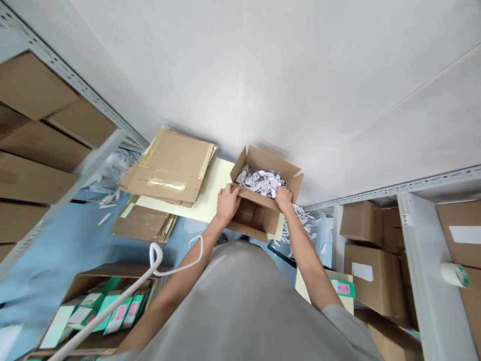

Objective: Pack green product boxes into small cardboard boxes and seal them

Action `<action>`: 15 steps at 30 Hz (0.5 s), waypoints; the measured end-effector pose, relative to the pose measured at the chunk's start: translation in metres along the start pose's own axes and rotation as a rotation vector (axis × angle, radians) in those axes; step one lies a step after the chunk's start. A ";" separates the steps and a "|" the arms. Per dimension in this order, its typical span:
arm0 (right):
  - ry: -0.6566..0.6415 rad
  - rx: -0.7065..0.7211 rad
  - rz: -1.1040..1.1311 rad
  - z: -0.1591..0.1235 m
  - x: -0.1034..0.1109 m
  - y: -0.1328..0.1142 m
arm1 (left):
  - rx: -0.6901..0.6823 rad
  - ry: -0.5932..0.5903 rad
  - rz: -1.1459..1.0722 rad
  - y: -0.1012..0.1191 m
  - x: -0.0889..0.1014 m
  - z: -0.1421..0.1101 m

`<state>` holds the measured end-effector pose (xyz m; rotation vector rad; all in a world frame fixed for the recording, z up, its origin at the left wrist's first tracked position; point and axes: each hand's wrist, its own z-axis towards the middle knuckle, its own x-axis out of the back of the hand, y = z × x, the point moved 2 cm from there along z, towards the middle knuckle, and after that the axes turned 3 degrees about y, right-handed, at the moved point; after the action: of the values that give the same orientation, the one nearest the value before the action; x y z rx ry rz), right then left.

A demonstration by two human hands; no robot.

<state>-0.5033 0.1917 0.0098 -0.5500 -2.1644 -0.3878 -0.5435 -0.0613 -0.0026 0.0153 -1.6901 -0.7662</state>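
An open cardboard box (263,165) full of white paper scraps (260,180) sits on a pale yellow table (210,193) against the wall. My left hand (226,202) is closed over the box's near left edge. At the near right rim my right hand (283,197) grips the edge, touching the scraps. A second, smaller open box (252,219) sits just below the first, between my forearms.
Flattened cardboard sheets (171,168) lie stacked on the table's left, with more (145,223) below. Metal shelving with brown cartons stands on the left (48,125) and right (372,260). A carton of green-and-pink packets (101,308) sits low left. A tape roll (455,274) rests on the right shelf.
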 end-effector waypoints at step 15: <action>0.196 0.258 0.815 -0.156 -0.012 0.013 | 0.038 -0.072 -0.108 -0.027 0.003 0.028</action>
<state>-0.3864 0.1284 0.0935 -1.1168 -1.5960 0.2692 -0.5793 -0.0705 -0.0152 0.1071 -1.7833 -0.8235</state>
